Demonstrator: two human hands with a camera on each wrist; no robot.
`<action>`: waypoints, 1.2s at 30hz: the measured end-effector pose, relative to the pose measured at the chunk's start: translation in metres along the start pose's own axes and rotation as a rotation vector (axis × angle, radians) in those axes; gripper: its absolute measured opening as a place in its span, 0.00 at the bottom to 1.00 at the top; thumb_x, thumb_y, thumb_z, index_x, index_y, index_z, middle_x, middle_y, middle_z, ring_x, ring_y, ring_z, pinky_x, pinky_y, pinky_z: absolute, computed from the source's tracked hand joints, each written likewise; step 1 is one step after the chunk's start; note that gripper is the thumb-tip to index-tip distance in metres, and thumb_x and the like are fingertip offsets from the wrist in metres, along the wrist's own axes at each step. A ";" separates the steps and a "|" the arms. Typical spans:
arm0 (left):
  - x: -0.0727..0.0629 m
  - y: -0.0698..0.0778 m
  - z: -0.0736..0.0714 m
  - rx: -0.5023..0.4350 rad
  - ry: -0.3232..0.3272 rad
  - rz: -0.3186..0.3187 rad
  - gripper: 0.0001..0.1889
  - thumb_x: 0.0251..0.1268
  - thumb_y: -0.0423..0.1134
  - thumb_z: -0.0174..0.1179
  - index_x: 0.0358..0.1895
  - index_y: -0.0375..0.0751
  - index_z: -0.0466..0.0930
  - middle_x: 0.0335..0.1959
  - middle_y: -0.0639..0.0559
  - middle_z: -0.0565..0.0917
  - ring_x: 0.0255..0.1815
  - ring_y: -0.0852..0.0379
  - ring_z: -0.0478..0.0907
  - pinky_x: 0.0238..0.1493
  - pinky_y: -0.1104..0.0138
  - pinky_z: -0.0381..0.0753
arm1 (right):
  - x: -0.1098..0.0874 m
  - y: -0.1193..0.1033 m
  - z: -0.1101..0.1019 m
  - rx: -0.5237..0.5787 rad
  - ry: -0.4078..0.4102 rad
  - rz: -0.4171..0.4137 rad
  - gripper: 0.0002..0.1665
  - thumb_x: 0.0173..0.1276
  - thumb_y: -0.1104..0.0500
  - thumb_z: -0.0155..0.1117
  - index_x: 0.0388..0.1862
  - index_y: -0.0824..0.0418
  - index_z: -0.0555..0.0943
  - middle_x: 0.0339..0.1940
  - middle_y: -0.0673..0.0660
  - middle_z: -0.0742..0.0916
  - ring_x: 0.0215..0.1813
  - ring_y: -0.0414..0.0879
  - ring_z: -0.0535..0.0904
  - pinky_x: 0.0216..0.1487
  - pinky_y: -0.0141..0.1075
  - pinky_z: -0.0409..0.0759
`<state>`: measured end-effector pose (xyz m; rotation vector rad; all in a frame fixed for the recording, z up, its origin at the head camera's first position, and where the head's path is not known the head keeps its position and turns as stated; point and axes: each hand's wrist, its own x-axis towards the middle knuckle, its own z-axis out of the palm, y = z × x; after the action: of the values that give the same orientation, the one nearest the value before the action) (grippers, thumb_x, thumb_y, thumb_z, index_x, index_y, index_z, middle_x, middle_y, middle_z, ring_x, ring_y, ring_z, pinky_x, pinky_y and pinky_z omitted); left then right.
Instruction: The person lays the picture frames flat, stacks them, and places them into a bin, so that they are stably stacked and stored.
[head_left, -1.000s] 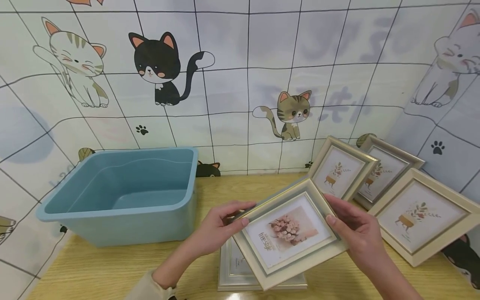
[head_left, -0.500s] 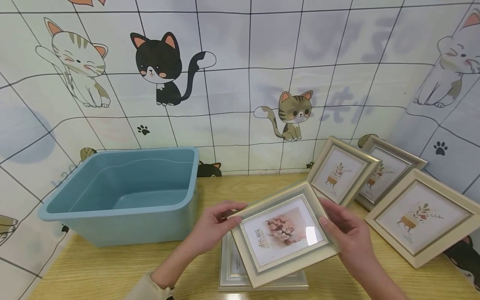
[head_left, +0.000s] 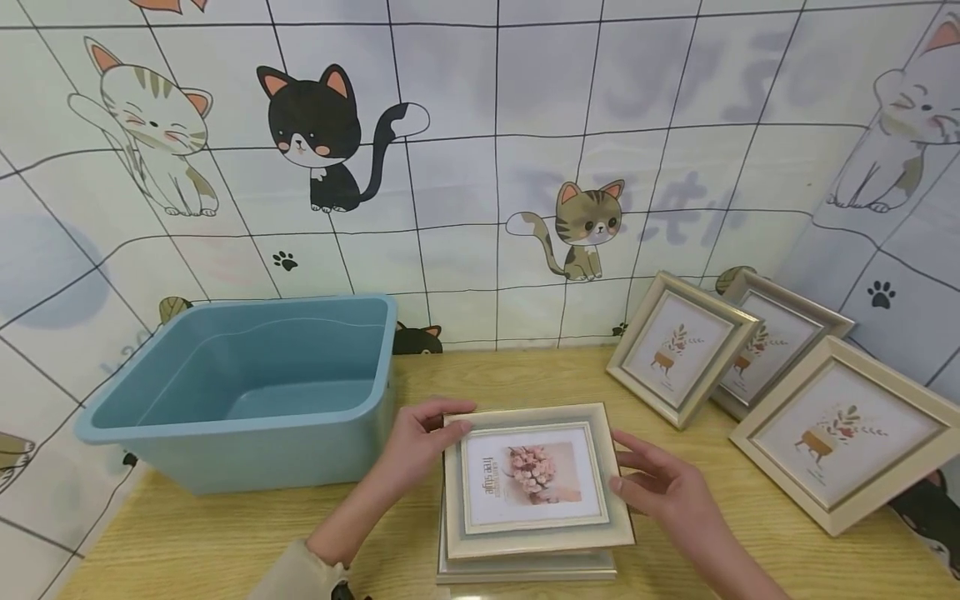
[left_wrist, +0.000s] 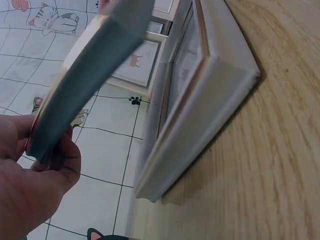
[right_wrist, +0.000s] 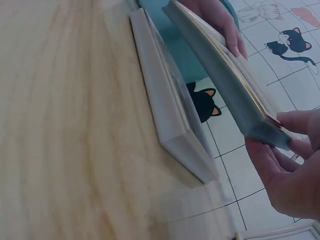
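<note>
Both hands hold a cream picture frame point(head_left: 536, 479) with a pink bouquet photo, level above another pale picture frame point(head_left: 528, 568) lying on the table. My left hand point(head_left: 420, 437) pinches its left edge near the far corner, thumb on top. On the opposite edge, my right hand point(head_left: 663, 483) grips with its thumb on the front. In the left wrist view, a gap shows between the held frame point(left_wrist: 82, 85) and the lower frame point(left_wrist: 200, 110). From the right wrist view, fingers of the right hand point(right_wrist: 290, 175) lie under the held frame. Most of the lower frame's picture is hidden.
A blue plastic tub point(head_left: 232, 450) stands at the left of the wooden table point(head_left: 510, 371). Three picture frames lean at the right: a narrow gold one point(head_left: 678, 350), a silvery one point(head_left: 776, 342) behind it, and a wide cream one point(head_left: 840, 433). A cat-print sheet point(head_left: 457, 183) hangs behind.
The held picture frame has turned from a slant to nearly square with the lower one and come down over it, slightly left. Both hands moved with it, the right hand shifting left and down.
</note>
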<state>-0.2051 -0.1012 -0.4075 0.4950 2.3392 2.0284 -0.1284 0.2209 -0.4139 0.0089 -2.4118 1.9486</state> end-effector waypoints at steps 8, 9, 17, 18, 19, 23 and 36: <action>0.005 -0.019 0.000 0.071 -0.028 -0.008 0.12 0.67 0.29 0.67 0.52 0.33 0.88 0.43 0.43 0.87 0.28 0.62 0.71 0.32 0.71 0.73 | -0.003 0.013 0.000 0.069 -0.133 0.021 0.39 0.71 0.67 0.68 0.77 0.72 0.65 0.58 0.70 0.82 0.46 0.45 0.87 0.43 0.42 0.86; 0.006 -0.021 0.000 0.073 -0.030 -0.012 0.11 0.68 0.29 0.67 0.51 0.33 0.88 0.44 0.43 0.87 0.28 0.62 0.72 0.32 0.71 0.73 | -0.003 0.014 0.000 0.067 -0.142 0.023 0.39 0.71 0.67 0.68 0.77 0.72 0.64 0.59 0.71 0.82 0.46 0.45 0.87 0.44 0.42 0.86; 0.009 -0.031 0.000 0.142 -0.035 -0.007 0.11 0.68 0.29 0.66 0.52 0.33 0.88 0.43 0.44 0.87 0.26 0.63 0.68 0.29 0.71 0.69 | -0.002 0.019 0.005 0.037 -0.192 0.062 0.44 0.68 0.69 0.69 0.79 0.72 0.60 0.63 0.75 0.78 0.45 0.47 0.85 0.43 0.42 0.86; 0.009 -0.032 0.000 0.161 -0.039 0.000 0.11 0.68 0.29 0.66 0.52 0.33 0.88 0.41 0.46 0.87 0.26 0.63 0.67 0.29 0.71 0.68 | -0.002 0.019 0.005 0.036 -0.198 0.064 0.44 0.68 0.69 0.69 0.79 0.72 0.60 0.63 0.75 0.77 0.45 0.47 0.85 0.43 0.42 0.86; 0.008 -0.033 0.000 0.177 -0.044 0.009 0.11 0.68 0.29 0.66 0.52 0.33 0.88 0.39 0.47 0.87 0.25 0.63 0.66 0.28 0.71 0.68 | -0.002 0.019 0.006 0.033 -0.206 0.059 0.44 0.68 0.69 0.69 0.79 0.73 0.60 0.63 0.75 0.77 0.45 0.47 0.85 0.42 0.42 0.86; 0.006 -0.035 -0.003 0.207 -0.064 0.000 0.12 0.69 0.30 0.66 0.52 0.33 0.88 0.32 0.51 0.83 0.26 0.61 0.67 0.28 0.71 0.68 | -0.001 0.020 0.008 0.005 -0.197 0.087 0.44 0.67 0.68 0.70 0.78 0.72 0.62 0.63 0.74 0.77 0.45 0.48 0.84 0.42 0.41 0.86; 0.002 -0.039 -0.003 0.249 -0.092 -0.029 0.11 0.70 0.33 0.65 0.52 0.37 0.89 0.39 0.50 0.87 0.31 0.56 0.72 0.27 0.68 0.71 | -0.001 0.027 0.012 -0.079 -0.178 0.043 0.39 0.66 0.69 0.71 0.73 0.77 0.67 0.64 0.73 0.79 0.49 0.49 0.82 0.47 0.35 0.83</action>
<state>-0.2171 -0.1081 -0.4445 0.5421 2.5382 1.6721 -0.1290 0.2144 -0.4427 0.1356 -2.6192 1.9460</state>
